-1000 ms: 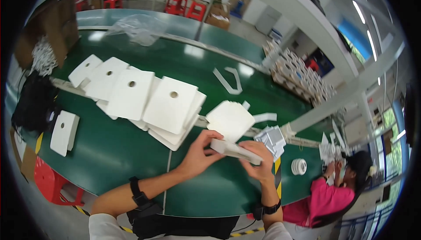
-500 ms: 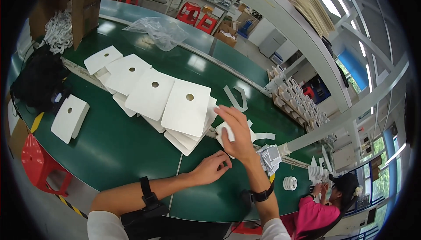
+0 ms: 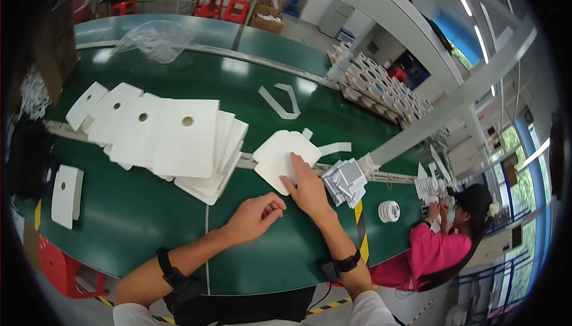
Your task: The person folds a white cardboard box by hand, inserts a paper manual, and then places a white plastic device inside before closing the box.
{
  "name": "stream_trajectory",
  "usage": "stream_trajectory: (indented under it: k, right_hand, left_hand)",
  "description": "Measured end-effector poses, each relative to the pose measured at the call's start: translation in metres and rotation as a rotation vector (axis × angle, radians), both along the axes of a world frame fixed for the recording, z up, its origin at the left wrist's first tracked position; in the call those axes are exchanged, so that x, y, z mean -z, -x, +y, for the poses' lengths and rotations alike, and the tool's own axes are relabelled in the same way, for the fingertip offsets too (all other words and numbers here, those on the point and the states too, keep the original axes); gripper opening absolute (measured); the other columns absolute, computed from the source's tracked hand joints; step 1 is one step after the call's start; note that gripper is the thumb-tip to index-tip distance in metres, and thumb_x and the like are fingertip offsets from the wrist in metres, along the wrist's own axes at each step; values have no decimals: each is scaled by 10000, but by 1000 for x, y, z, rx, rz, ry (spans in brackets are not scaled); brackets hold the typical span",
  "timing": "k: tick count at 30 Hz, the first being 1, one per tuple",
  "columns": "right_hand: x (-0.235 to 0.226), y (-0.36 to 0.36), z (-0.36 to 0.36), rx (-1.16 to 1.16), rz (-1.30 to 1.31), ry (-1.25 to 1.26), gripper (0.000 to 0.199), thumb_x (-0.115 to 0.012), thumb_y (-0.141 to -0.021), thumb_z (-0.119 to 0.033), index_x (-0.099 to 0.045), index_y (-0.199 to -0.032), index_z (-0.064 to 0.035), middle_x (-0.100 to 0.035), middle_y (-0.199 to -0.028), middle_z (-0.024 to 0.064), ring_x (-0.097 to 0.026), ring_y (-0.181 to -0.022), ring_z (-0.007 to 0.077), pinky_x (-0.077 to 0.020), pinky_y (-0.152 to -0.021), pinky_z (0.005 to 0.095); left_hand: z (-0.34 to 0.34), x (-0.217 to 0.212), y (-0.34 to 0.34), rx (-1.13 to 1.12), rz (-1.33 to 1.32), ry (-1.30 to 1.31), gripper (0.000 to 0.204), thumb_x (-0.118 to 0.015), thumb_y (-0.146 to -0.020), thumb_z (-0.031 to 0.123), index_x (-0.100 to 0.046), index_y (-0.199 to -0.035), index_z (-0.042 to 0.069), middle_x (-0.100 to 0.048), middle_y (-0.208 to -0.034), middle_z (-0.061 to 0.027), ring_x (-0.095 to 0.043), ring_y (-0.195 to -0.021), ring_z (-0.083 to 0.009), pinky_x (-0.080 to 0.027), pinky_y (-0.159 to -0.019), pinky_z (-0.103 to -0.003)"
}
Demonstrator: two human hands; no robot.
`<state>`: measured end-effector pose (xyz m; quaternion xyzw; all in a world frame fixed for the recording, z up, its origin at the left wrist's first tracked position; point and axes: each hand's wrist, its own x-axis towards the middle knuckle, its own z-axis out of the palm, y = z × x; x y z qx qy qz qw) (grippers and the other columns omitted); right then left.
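My right hand [image 3: 308,190] lies on a small pile of white cut-corner card pieces [image 3: 280,147]. Its fingers are stretched out, with the thumb apart. Closer to me and to the left, my left hand [image 3: 255,216] hovers over the green table, its fingers curled in with nothing visible in them. Further left, white card boxes or sleeves [image 3: 186,147] with a round hole each lie fanned in overlapping stacks. A heap of small grey-white folded pieces [image 3: 345,182] sits just right of my right hand.
A short white stack with a hole [image 3: 64,195] stands at the left. Bent white strips [image 3: 286,108] and a clear plastic bag [image 3: 156,39] lie further back. White rings [image 3: 389,211] are to the right, near a person in pink [image 3: 444,245]. A slanting white post [image 3: 429,120] rises at right.
My right hand has come down from above onto the white card pile and flattened out. The whole view has swung right; my left hand stays curled near the same spot.
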<state>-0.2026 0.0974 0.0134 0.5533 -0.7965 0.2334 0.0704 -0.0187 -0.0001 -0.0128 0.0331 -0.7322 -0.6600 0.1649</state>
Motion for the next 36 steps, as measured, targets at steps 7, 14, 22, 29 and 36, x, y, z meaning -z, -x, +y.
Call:
stream_trajectory:
  k: [7,14,22,29,36]
  right_hand:
    - [0,5,8,-28,169,1,516,-674,-936,-186,-491,-1370,24,-579,-1342,243,-615,-1160,407,-539,-936,442]
    - [-4,10,25,150,41,-58,218,-685,-925,-170,-580,-1003,5,-607,-1255,169,-695,-846,357,-581,-699,431]
    - [-40,0,25,177,-10,159,185,-719,-894,-129,-584,-908,-5,-622,-1232,116,-682,-815,335,-565,-657,400]
    - [-30,-42,42,-285,7,230,197,-762,-827,-101,-585,-893,-42,-617,-1278,120,-656,-1051,316,-553,-821,374]
    - [-35,-57,39,-343,-186,260,338,-749,-814,-71,-609,-1118,-25,-594,-1310,143,-584,-1181,345,-499,-971,409]
  left_hand:
    - [-5,-13,2,34,-74,-67,155,-554,-1010,47,-554,-1156,-6,-678,-931,-80,-614,-757,-109,-513,-703,-250]
    - [-4,-19,3,31,-132,-74,148,-540,-1024,58,-550,-1161,3,-673,-934,-82,-615,-766,-115,-514,-721,-257]
    - [-29,-9,-1,24,-119,-554,353,-474,-1073,355,-543,-1243,53,-644,-1176,-128,-646,-981,-195,-525,-895,-370]
    - [-22,-13,-10,376,157,-1068,950,-340,-932,790,-231,-1587,110,-310,-1600,-139,-351,-1463,-330,-370,-1157,-558]
    - [-21,-15,-20,259,-121,-874,1017,-342,-891,837,-185,-1606,132,-323,-1603,-140,-381,-1449,-338,-379,-1149,-552]
